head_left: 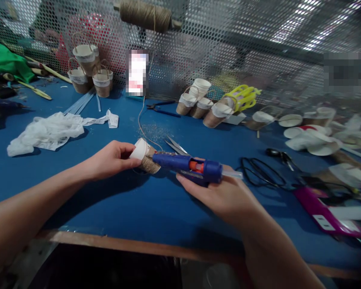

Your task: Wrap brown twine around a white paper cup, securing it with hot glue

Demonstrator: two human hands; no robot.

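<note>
My left hand [117, 159] pinches the white rim of a small paper cup [140, 149], which is tilted over the blue table. Brown twine [151, 162] is wrapped round part of the cup. In my right hand [219, 194] is a blue glue gun [180, 163] with a clear glue stick jutting from its back end. Its nozzle is at the twine-wrapped side of the cup; whether it touches I cannot tell. A loose strand of twine [140, 124] runs from the cup up to a spool [146, 15]. Behind the gun lie scissors [177, 145], partly hidden.
White lace ribbon [49, 131] is heaped at left, with glue sticks [80, 102] behind it. Finished twine-handled cups [101, 85] stand at back left, more cups [218, 114] at back right. Pliers [164, 108] lie mid-table. Black cable [260, 172] and a magenta box [321, 210] are at right.
</note>
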